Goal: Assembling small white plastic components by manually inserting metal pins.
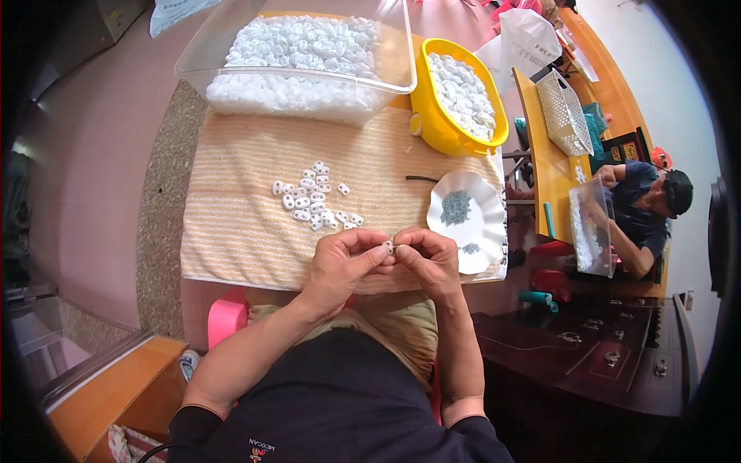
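Close to the near edge of a striped towel (231, 166), my two hands meet at the fingertips. My left hand (344, 266) is closed in a pinch on a small white plastic piece (388, 246). From the other side my right hand (432, 264) pinches at the same piece; anything small between its fingertips is hidden. Beyond my left hand lies a loose group of white two-holed plastic pieces (310, 194). Right of my hands, a white wavy-rimmed plate (488, 224) carries a larger and a smaller heap of tiny grey parts (455, 208).
At the back stand a clear bin (193, 65) and a yellow tub (432, 116), both full of white pieces. A thin black stick (421, 178) lies beside the plate. To the right, another person (644, 204) works at a table with a white basket (562, 112) and clear box (602, 239).
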{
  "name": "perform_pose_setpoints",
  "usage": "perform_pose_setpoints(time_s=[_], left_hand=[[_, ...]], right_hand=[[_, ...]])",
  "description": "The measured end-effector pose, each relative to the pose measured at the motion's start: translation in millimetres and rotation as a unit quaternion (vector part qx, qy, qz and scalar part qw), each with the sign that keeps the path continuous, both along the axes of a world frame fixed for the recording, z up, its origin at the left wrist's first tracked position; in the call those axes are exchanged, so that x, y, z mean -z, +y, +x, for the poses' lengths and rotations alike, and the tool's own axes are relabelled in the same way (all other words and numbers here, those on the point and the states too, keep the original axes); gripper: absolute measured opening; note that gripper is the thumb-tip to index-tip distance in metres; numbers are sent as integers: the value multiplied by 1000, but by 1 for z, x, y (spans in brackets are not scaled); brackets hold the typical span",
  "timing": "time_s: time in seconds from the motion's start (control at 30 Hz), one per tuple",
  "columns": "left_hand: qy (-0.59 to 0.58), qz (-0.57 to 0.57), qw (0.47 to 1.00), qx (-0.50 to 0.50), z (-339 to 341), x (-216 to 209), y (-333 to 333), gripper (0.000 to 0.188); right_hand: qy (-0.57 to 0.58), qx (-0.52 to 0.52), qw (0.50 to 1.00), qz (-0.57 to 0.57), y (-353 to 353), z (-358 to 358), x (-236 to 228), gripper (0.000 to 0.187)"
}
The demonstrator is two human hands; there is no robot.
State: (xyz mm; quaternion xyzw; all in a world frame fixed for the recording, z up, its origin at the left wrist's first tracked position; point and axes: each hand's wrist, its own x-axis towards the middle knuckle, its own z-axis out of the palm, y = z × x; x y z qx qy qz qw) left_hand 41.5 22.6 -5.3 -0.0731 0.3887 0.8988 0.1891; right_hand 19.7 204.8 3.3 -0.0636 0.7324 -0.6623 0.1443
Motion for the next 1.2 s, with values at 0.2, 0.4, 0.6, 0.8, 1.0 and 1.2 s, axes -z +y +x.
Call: perform_pose_setpoints(time_s=[0.2, 0.4, 0.6, 0.8, 1.0, 1.2], left_hand=[[-5, 3, 1000, 3, 0, -2, 0, 17], [-14, 7, 1000, 5, -1, -1, 0, 17], [-19, 4, 1000, 6, -1, 0, 0, 16], [-18, 4, 1000, 4, -1, -1, -1, 17], [-23, 5, 1000, 1, 0, 0, -1, 18], [-6, -44, 999, -19, 3, 2, 1, 17]], right_hand=[[-15, 41, 999, -12, -2, 0, 3, 7], [2, 9, 1000, 3, 1, 0, 4, 9], [20, 7, 1000, 8, 2, 1, 8, 11], [47, 11, 998, 42, -1, 1, 6, 10], [82, 10, 995, 55, -5, 1, 4, 7], [135, 8, 987, 87, -11, 3, 1, 6]])
